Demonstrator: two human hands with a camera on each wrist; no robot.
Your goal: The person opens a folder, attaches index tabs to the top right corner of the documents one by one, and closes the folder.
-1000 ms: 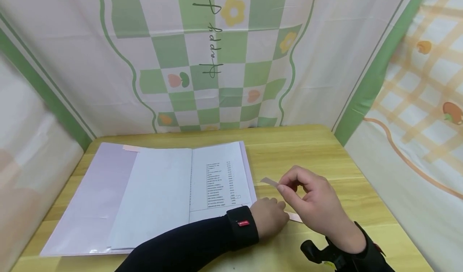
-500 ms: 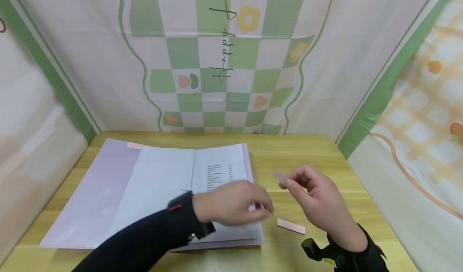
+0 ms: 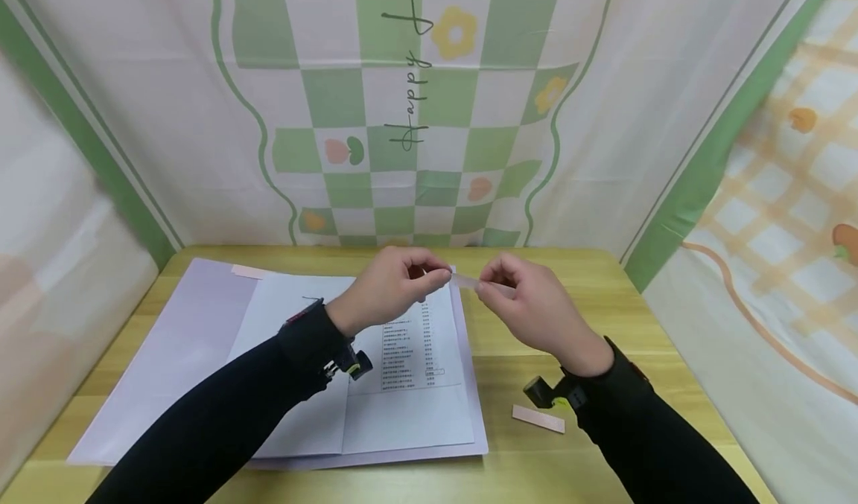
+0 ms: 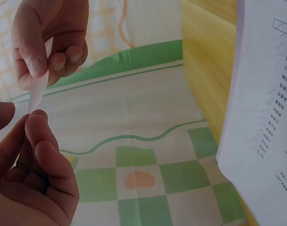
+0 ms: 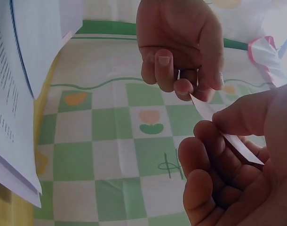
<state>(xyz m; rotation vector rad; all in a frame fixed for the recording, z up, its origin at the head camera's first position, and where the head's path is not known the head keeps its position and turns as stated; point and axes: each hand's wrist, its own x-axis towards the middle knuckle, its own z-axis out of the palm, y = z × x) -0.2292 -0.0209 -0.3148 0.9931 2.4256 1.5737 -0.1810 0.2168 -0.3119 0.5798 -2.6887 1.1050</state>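
Observation:
Both hands are raised over the far edge of an open booklet [image 3: 409, 355] that lies in a lilac folder [image 3: 167, 355]. Between them they hold a thin pale paper strip [image 3: 469, 281]. My left hand [image 3: 442, 275] pinches its left end and my right hand [image 3: 484, 284] pinches its right end. The left wrist view shows the strip [image 4: 37, 89] running from my left fingertips [image 4: 35, 120] up to the right hand [image 4: 44, 61]. In the right wrist view the strip [image 5: 204, 110] spans from my right hand [image 5: 214, 127] to the left hand [image 5: 186, 89].
A pink strip [image 3: 538, 418] lies on the wooden table [image 3: 603, 325] just right of the folder, under my right forearm. A pink tab [image 3: 251, 271] sticks out at the folder's far left. Patterned cloth walls [image 3: 402, 117] close in three sides.
My left hand left the table by the pink strip, swept over the booklet and rose to take the pale strip's free end. My right hand carried the strip up and to the left.

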